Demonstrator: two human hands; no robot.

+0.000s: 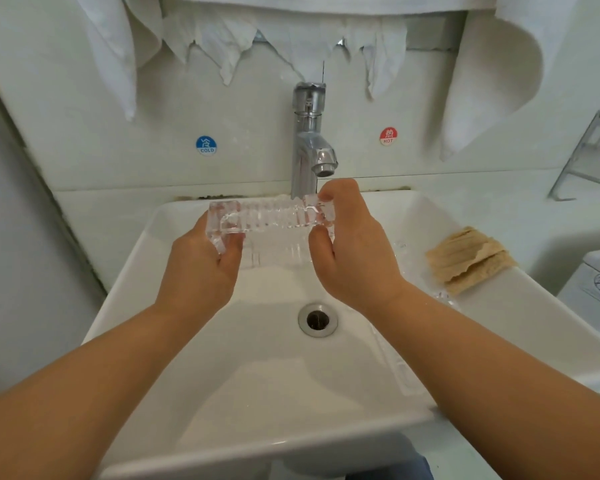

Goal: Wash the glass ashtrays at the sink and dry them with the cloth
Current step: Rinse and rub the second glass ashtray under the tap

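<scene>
glass ashtray (272, 216) held over a white sink (222, 393), just below the faucet (310, 140).
left hand (201, 271) gripping its left end, right hand (350, 247) pinching its right end; tan cloth (468, 258) lying on the sink's right rim.

hands (278, 261) grip glass ashtray (271, 218) | under faucet (310, 140) | over sink (222, 393)

The one camera sits on the person's head. It looks down, close over the sink (499, 306), facing the wall.
</scene>
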